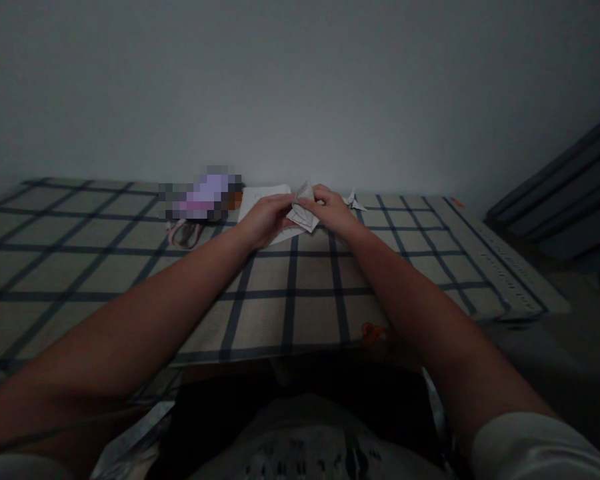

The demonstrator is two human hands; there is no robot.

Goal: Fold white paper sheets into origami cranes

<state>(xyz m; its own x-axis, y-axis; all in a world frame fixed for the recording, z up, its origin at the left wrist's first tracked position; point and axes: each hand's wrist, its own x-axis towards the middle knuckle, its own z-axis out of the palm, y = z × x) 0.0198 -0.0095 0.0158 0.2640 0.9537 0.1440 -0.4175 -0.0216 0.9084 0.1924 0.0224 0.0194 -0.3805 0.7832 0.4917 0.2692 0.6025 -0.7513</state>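
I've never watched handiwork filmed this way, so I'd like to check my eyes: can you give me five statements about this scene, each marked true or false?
1. The left hand and the right hand both hold the folded paper. True.
2. The table covering is plain red. False: the checked tablecloth is pale with dark lines.
3. A white sheet lies on the table by the left hand. True.
4. The right hand grips a pen. False: its fingers are on the folded paper.
5. A small, pointed paper figure lies to the right of the right hand. True.
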